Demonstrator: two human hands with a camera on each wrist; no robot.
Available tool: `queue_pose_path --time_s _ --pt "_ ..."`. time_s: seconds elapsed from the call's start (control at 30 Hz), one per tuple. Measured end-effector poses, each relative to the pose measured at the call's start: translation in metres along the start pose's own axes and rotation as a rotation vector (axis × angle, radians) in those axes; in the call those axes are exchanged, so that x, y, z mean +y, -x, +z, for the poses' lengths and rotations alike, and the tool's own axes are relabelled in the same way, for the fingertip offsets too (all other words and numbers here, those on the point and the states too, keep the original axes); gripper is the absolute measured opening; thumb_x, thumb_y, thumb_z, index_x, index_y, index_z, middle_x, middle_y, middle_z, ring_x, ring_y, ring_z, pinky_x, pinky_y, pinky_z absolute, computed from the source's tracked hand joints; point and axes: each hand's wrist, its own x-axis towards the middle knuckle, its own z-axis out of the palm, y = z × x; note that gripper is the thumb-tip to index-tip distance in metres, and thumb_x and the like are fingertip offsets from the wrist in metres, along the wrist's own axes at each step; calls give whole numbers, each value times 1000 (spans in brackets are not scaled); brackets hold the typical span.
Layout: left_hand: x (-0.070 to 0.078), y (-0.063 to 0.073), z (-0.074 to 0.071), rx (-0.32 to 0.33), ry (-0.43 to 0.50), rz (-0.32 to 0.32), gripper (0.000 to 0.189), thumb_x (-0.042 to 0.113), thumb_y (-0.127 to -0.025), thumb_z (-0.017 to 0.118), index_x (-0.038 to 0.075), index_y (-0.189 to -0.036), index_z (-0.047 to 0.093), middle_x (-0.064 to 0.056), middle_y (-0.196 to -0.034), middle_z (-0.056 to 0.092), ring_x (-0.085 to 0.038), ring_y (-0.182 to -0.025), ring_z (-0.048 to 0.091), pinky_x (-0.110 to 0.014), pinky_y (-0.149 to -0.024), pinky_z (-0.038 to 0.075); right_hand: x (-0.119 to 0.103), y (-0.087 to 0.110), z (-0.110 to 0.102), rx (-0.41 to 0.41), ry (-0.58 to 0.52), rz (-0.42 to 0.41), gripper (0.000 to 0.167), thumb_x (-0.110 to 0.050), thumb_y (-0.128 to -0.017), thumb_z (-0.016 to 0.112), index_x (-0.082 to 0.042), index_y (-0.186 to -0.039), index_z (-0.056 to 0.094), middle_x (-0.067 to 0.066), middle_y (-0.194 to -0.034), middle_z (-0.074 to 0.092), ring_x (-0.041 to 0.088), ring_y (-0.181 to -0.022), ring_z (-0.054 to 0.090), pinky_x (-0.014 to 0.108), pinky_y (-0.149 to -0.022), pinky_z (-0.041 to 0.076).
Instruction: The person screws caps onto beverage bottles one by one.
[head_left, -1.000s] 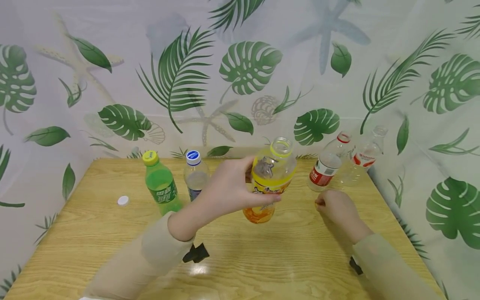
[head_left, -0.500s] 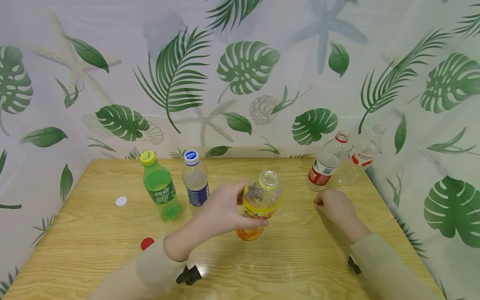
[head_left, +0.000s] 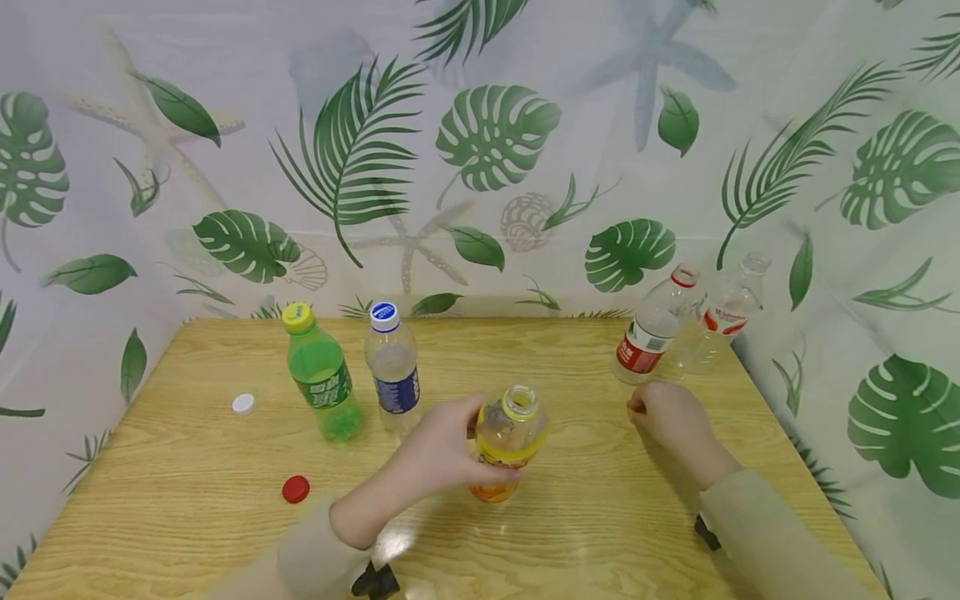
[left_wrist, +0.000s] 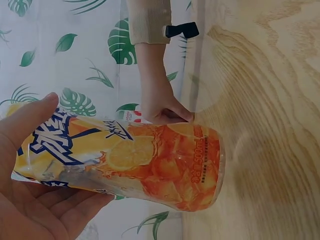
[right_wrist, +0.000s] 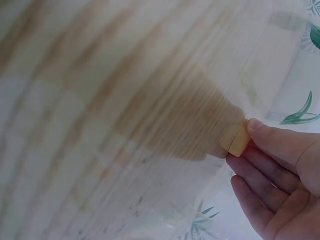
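Note:
My left hand (head_left: 442, 446) is wrapped around an uncapped plastic drink bottle (head_left: 517, 432) with a yellow and orange label. In the left wrist view the thumb lies on one side of the bottle (left_wrist: 150, 160) and the fingers on the other, and its base is close over the wood. To the right, my right hand (head_left: 678, 425) pinches a small yellow-orange bottle cap (right_wrist: 240, 141) between thumb and fingertips, low over the table. Most of that cap is hidden in the head view.
A green bottle (head_left: 322, 375) with a yellow cap and a blue-labelled bottle (head_left: 393, 375) stand left. A red cap (head_left: 296, 489) and a white cap (head_left: 243, 404) lie on the table (head_left: 187, 517). Two uncapped bottles, one red-labelled (head_left: 648, 333) and one clear (head_left: 720, 325), stand back right.
My left hand has lowered the bottle toward the table and brought it nearer and slightly left. The red cap has come into view from behind the left arm. My right hand stays put.

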Motion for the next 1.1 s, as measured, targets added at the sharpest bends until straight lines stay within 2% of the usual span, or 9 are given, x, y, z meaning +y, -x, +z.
queue_pose_path --time_s 0.37,0.53,0.7,0.9,1.1 --pt "-12 5 6 -4 46 7 59 16 -73 98 11 -124 69 -4 -119 78 -27 -119 74 -44 -105 60 -2 0 0 18 8 -9 8 -8 -84 85 -7 -83 77 7 -84 76 27 -77 71 51 -74 59" --pt "-19 8 7 -12 91 -10 63 14 -73 98 13 -129 68 -2 -122 77 -26 -121 72 -41 -108 58 -2 0 1 3 16 -3 7 -9 -85 85 -7 -84 78 8 -85 77 27 -78 72 50 -75 59" --pt "-26 11 8 -11 79 -15 67 17 -72 99 12 -132 68 -3 -123 77 -26 -121 72 -40 -107 58 -3 0 -1 -8 15 3 7 -8 -86 84 -6 -85 78 9 -86 77 29 -79 72 51 -76 60" --pt "-30 12 5 -15 88 -50 70 19 -72 99 13 -134 67 -3 -124 77 -26 -121 72 -44 -107 57 -5 0 -4 -19 16 8 6 -7 -86 84 -5 -85 78 11 -87 78 31 -81 73 52 -77 60" --pt "-33 11 2 -25 77 -57 72 18 -75 98 8 -138 64 -8 -127 75 -30 -122 71 -46 -107 58 -5 -1 -3 -33 16 23 6 -8 -87 83 -5 -87 78 12 -89 78 32 -84 74 52 -79 61"
